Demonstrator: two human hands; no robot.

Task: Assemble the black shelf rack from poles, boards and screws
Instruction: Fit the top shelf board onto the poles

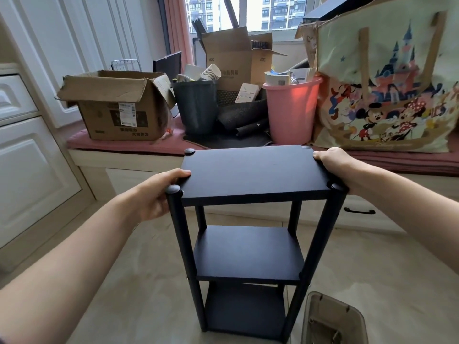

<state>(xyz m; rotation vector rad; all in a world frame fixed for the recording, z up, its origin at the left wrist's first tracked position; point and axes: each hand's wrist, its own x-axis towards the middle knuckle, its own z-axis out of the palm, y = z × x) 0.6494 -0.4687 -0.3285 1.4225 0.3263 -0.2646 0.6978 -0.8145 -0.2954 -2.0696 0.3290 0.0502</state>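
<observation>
The black shelf rack point(248, 254) stands upright on the floor in front of me, with three boards joined by four black poles. Round black caps sit at the corners of its top board point(250, 170). My left hand point(159, 194) grips the top board's left edge, thumb on top and fingers under it, next to the near-left pole point(182, 244). My right hand point(330, 165) grips the board's right edge beside the near-right cap point(336, 186). The lowest board is partly hidden behind the middle one.
A window seat with a red cushion point(82, 142) runs behind the rack, loaded with a cardboard box point(119, 112), a dark bin point(196, 105), a pink bucket point(290, 110) and a large cartoon bag point(387, 90). White cabinets point(29, 170) stand left. A clear plastic container point(332, 319) sits at lower right.
</observation>
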